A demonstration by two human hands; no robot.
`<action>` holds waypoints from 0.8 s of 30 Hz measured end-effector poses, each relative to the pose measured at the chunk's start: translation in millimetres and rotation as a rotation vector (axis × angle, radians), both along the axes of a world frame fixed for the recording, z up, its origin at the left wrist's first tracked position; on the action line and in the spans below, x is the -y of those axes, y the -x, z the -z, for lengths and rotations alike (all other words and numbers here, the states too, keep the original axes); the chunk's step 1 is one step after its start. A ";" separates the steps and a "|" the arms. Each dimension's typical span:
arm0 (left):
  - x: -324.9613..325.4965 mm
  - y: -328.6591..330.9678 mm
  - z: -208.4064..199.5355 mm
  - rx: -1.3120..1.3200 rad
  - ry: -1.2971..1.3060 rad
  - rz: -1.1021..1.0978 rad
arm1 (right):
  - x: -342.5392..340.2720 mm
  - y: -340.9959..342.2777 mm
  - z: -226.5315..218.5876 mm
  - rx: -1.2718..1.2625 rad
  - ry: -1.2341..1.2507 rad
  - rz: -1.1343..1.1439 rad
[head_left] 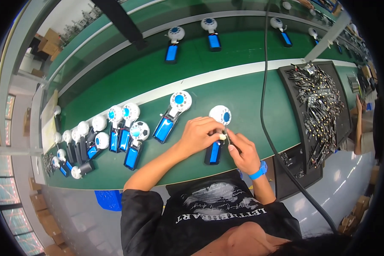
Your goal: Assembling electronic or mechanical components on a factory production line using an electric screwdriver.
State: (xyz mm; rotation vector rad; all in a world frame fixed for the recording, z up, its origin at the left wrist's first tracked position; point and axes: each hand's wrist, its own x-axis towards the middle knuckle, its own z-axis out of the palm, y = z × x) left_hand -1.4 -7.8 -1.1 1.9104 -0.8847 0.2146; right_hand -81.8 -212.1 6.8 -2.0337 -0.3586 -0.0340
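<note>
At the left of the green table (pixel 249 113), you have a cluster of gadgets (pixel 124 138), each with a round white head, many showing a blue block. Moving right, one spare gadget (pixel 163 129) lies by itself, just beside your left forearm, its head pointing away from you and to the right.

Next comes your left hand (pixel 199 133), reaching in from the left. Its fingers are bent with the tips close together near a small pale piece (pixel 222 136); you cannot tell from here whether they pinch it.

Under your hands is the working gadget (pixel 215 152), on the table straight in front of you. Its long axis runs away from your body, leaning slightly right at the far end: the white head (pixel 220 114) lies beyond your fingertips, the blue block on your side of them. Your left hand is the nearer one, lying across the middle and hiding the join between head and block.

Your right hand (pixel 244 154) comes in from the right, beside the block, its thumb and fingers seemingly closed around a slim tool (pixel 227 130) that points away from you toward the head. Further right, a dark cable (pixel 263 94) crosses the table, then a black tray (pixel 291 91) holds heaped small parts (pixel 320 106).
</note>
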 end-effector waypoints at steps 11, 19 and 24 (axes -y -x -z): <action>15.5 7.7 -15.4 0.088 -0.224 -0.112 | 33.6 -4.3 0.8 -0.050 0.002 -0.088; 66.7 -59.9 -18.3 0.058 -0.670 0.167 | 102.7 -3.1 -40.9 0.188 0.432 0.096; 43.4 -121.8 -58.4 -0.023 -0.681 -0.180 | 228.1 2.8 -25.0 0.306 0.916 0.584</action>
